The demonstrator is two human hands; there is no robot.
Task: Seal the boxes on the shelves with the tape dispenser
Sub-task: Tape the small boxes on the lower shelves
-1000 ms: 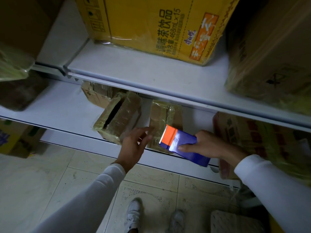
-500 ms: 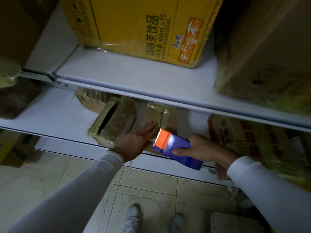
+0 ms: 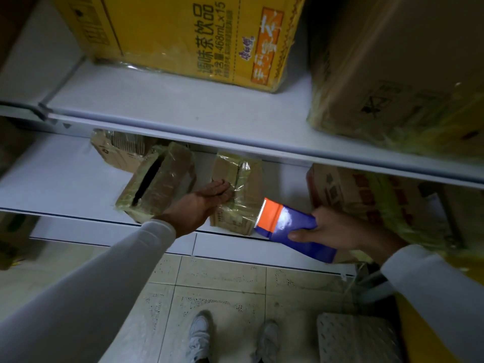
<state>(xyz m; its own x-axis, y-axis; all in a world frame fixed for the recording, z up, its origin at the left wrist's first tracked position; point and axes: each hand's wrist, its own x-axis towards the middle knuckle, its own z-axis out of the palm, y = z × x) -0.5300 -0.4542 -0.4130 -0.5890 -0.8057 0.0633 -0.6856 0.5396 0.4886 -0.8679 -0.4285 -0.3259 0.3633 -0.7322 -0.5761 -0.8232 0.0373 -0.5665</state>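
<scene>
A small brown box (image 3: pixel 243 200) wrapped in glossy tape stands on the lower white shelf (image 3: pixel 52 184). My left hand (image 3: pixel 203 204) lies flat on its left side, fingers straight. My right hand (image 3: pixel 337 231) grips the blue tape dispenser (image 3: pixel 290 229) by its body. The dispenser's orange toothed end touches the box's lower right edge. To the left lies another small taped box (image 3: pixel 159 184) with a dark open slit along its top.
A torn cardboard piece (image 3: pixel 117 153) lies behind the slit box. A printed carton (image 3: pixel 366 200) fills the lower shelf's right side. On the upper shelf (image 3: pixel 183 108) stand a yellow drinks carton (image 3: pixel 199 35) and a brown carton (image 3: pixel 408 69). Tiled floor and my shoes are below.
My left hand slid forward from the gap between the two small boxes onto the middle box and flattened. The dispenser shifted right along that box's front edge.
</scene>
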